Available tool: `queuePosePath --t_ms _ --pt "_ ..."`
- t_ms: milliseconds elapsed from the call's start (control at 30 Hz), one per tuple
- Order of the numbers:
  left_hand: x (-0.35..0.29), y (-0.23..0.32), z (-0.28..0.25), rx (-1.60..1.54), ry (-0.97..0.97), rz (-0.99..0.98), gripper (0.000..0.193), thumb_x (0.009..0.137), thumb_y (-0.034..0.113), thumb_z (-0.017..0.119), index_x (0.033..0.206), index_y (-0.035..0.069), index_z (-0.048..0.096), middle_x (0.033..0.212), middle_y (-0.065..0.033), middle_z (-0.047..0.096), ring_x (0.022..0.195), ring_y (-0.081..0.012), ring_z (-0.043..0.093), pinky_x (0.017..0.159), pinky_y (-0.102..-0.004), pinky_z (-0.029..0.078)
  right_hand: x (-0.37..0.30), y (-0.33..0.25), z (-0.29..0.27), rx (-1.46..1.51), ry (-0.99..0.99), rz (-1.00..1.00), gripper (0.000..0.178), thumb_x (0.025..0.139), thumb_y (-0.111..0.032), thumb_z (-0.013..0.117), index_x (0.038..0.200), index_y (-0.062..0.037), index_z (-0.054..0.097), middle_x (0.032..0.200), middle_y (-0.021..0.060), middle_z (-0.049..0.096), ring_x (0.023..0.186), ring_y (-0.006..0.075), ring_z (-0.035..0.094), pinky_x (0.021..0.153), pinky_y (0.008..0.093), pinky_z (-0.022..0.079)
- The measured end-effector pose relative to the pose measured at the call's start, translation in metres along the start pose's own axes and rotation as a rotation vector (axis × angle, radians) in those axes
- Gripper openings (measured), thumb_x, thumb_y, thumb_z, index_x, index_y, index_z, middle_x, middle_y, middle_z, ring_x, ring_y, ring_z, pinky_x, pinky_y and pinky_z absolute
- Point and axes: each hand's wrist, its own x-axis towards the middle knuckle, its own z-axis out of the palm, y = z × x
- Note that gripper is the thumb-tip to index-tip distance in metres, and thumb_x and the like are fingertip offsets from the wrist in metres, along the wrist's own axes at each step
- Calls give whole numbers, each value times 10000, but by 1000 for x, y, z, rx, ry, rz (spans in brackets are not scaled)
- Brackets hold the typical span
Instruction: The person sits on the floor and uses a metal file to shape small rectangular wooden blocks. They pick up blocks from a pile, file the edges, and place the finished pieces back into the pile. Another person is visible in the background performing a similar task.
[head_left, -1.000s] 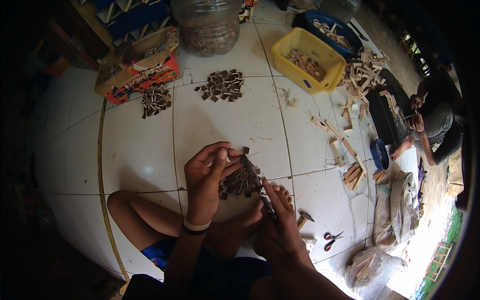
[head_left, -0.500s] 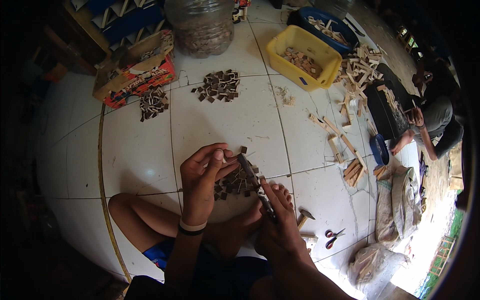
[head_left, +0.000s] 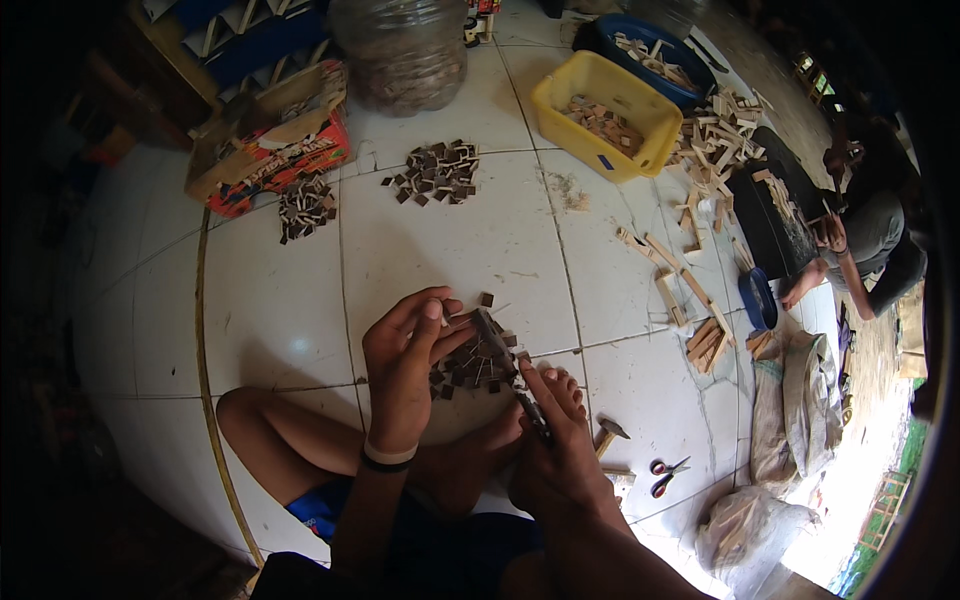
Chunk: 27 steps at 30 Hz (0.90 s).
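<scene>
My left hand (head_left: 402,362) pinches a small dark wooden piece (head_left: 458,321) between thumb and fingers, just above a pile of similar dark wooden chips (head_left: 478,366) on the white tile floor. My right hand (head_left: 568,488) grips the handle of a long knife (head_left: 512,374). Its blade reaches up to the piece in my left hand and touches it. My bare foot (head_left: 560,392) rests beside the pile, right under the knife. My bent leg (head_left: 300,455) lies on the floor to the left.
Two more heaps of dark chips (head_left: 435,172) (head_left: 305,205) lie farther out, near a red cardboard box (head_left: 270,150) and a big clear jar (head_left: 405,50). A yellow tub (head_left: 600,110), blue tub (head_left: 650,50), wooden sticks (head_left: 690,285), hammer (head_left: 610,432), scissors (head_left: 665,476) and sacks (head_left: 790,410) are at right. Another person (head_left: 865,235) sits far right.
Both hands stay over the pile with the knife against the piece. The view has shifted slightly, and my left fingers have tightened a little around the piece.
</scene>
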Motion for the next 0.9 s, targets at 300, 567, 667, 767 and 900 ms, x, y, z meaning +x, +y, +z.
queuePosePath --t_ms 300,567,667,767,900 --pt "-3 4 -3 22 32 15 340 1110 247 614 1294 -35 663 1150 -111 718 1024 -215 753 972 -369 639 4 -14 -6 4 -1 52 834 775 136 583 1556 -154 578 1290 227 605 1202 445 552 1043 512 438" --pt "-3 6 -3 19 6 30 343 1109 248 616 1303 -32 660 1158 -115 716 1028 -218 753 977 -375 638 3 -5 -5 5 14 4 807 781 109 631 1549 -133 585 1235 217 615 1123 416 575 1001 507 450" --pt "-4 7 -1 22 14 28 344 1108 252 618 1302 -29 655 1172 -119 710 1032 -221 752 979 -377 636 2 -2 -2 30 6 18 803 784 95 649 1551 -134 584 1199 201 623 1096 401 587 988 502 451" --pt "-3 7 0 31 37 12 345 1105 259 623 1296 -27 653 1182 -124 706 1047 -227 748 987 -380 631 2 0 0 1 2 13 803 779 74 673 1550 -135 585 1169 190 631 1095 398 587 984 499 445" --pt "-2 6 -2 11 34 -31 389 1092 276 652 1321 -37 628 1215 -164 687 1105 -253 720 1024 -392 604 -5 8 4 -67 -31 40 824 759 28 715 1553 -150 589 1138 185 648 1127 408 565 1008 516 414"
